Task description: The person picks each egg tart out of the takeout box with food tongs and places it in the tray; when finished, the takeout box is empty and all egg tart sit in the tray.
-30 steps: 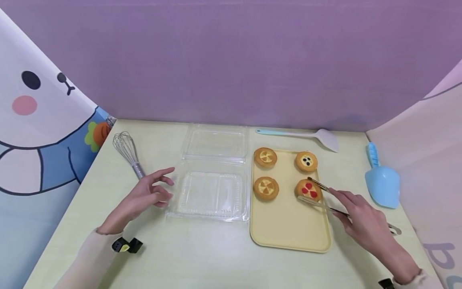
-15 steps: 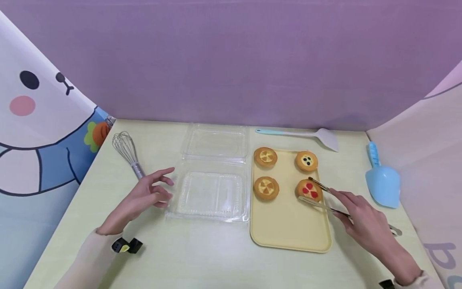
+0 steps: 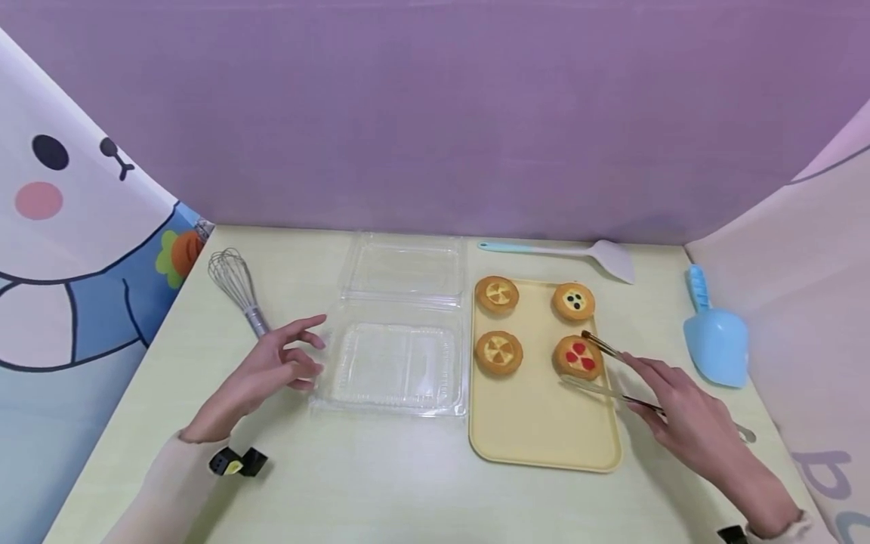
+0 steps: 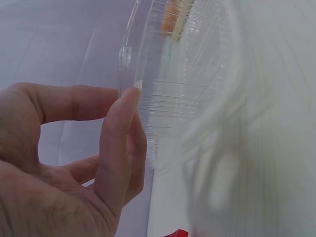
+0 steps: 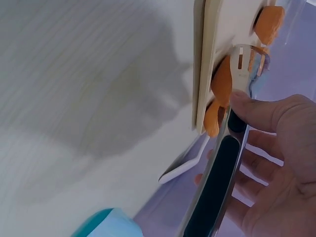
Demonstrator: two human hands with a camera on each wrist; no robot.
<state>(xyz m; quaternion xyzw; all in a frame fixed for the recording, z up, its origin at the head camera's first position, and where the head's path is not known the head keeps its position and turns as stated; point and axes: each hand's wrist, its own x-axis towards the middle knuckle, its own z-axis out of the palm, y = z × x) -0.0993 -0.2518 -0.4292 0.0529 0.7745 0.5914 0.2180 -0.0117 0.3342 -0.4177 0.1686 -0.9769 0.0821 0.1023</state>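
Observation:
My right hand (image 3: pixel 696 415) grips a pair of metal tongs (image 5: pixel 210 190) with dark handle pads. In the head view the tong tips are spread to either side of a tart with red pieces on top (image 3: pixel 578 357). That tart lies on the beige tray (image 3: pixel 544 431), along with a tart with dark dots (image 3: pixel 574 302) and two tarts with orange wedges (image 3: pixel 499 353). Left of the tray, a clear plastic box (image 3: pixel 397 366) lies with its lid folded back. Loosely bent, my left hand (image 3: pixel 275 366) hovers by the box's left edge, holding nothing; whether it touches the plastic I cannot tell.
A whisk (image 3: pixel 238 291) lies left of the box, partly behind my left hand. Behind the tray is a spatula (image 3: pixel 608 259) with a pale blade. A light-blue scoop (image 3: pixel 716 344) stands at the table's right. Purple cloth (image 3: pixel 435 113) rises along the back edge.
The tong tips are slightly farther apart around the red-topped tart. The view has shifted a little; my left hand keeps its pose.

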